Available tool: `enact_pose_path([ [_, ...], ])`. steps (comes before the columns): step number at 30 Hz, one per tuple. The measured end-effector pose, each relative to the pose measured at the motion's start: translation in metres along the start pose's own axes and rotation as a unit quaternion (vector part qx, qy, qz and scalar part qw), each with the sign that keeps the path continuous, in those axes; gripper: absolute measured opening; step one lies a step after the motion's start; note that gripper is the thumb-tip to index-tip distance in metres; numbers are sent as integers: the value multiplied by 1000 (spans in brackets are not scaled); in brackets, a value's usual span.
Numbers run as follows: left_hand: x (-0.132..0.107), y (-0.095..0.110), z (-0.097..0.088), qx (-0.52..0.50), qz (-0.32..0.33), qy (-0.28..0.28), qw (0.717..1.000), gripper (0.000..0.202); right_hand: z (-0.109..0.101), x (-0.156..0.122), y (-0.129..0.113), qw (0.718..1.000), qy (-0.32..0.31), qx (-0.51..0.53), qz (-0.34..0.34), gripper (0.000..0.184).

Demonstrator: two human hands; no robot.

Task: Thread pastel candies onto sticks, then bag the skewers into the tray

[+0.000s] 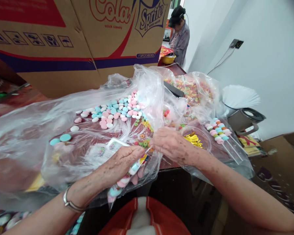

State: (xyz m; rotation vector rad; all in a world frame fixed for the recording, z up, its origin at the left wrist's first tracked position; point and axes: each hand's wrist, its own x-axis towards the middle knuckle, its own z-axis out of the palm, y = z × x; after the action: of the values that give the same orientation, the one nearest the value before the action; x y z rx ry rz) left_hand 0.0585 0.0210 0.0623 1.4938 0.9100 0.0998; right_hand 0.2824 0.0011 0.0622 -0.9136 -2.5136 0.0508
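Observation:
My left hand [123, 161] is closed around a candy skewer [123, 181] in a clear wrapper, pink, white and blue pieces in a row, its pointed end slanting down toward my lap. A short white stick [148, 150] runs from it to my right hand [171, 143], whose fingers are pinched at that end; the fingertips are partly hidden. Small coloured ring candies [145, 143] lie just beyond the fingers. Farther back are loose pink, white and blue oval candies [112, 111] on clear plastic. Gold twist ties [193, 139] lie right of my right hand.
A large cardboard box [88, 42] stands at the back left. Finished-looking candy skewers [218, 131] lie at the right, by a grey jug [245, 120]. Bags of ring candies [191, 89] fill the back. Another person [181, 39] works beyond. An open carton [279, 163] is low right.

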Motion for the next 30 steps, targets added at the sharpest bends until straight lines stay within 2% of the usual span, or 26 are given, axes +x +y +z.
enact_pose_path([
  [3, 0, -3, 5, 4, -39, 36, 999, 63, 8, 3, -1, 999, -7, 36, -24, 35],
  [5, 2, -5, 8, -15, -34, 60, 997, 60, 12, 5, -5, 998, 0, 60, -8, 35],
  [6, 3, -5, 9, -29, -22, 78, 996, 58, 13, 5, -8, 997, 15, 74, 27, 33],
  [8, 8, -6, 11, -57, 8, 134, 989, 51, 15, 7, -18, 979, 68, 117, 152, 24],
  [10, 13, -6, 13, -82, 31, 196, 977, 44, 18, 9, -30, 927, 115, 187, 303, 42],
  [11, 16, -5, 14, -92, 38, 213, 972, 42, 20, 11, -35, 897, 119, 231, 357, 48],
  [13, 20, -3, 16, -112, 40, 214, 970, 41, 25, 13, -44, 845, 111, 335, 402, 38],
  [15, 22, -2, 17, -149, 41, 187, 970, 42, 32, 14, -48, 792, 112, 448, 400, 19],
  [18, 20, -4, 16, -247, 76, 120, 959, 38, 42, 14, -48, 712, 161, 554, 401, 13],
  [21, 17, -9, 15, -318, 94, 76, 940, 27, 49, 12, -46, 674, 205, 586, 401, 14],
  [24, 14, -12, 12, -354, 67, 72, 930, 23, 51, 10, -46, 640, 209, 643, 366, 27],
  [25, 13, -13, 11, -360, 53, 62, 929, 21, 51, 9, -45, 642, 191, 657, 346, 31],
  [26, 13, -13, 10, -362, 37, 43, 931, 20, 49, 8, -45, 657, 165, 659, 327, 31],
  [27, 12, -14, 9, -360, 18, 16, 933, 19, 48, 7, -44, 690, 138, 639, 311, 27],
  [29, 13, -17, 6, -355, -27, -44, 933, 22, 44, 4, -43, 791, 111, 530, 286, 12],
  [30, 13, -19, 5, -361, -48, -65, 929, 24, 42, 2, -42, 840, 116, 455, 273, 13],
])
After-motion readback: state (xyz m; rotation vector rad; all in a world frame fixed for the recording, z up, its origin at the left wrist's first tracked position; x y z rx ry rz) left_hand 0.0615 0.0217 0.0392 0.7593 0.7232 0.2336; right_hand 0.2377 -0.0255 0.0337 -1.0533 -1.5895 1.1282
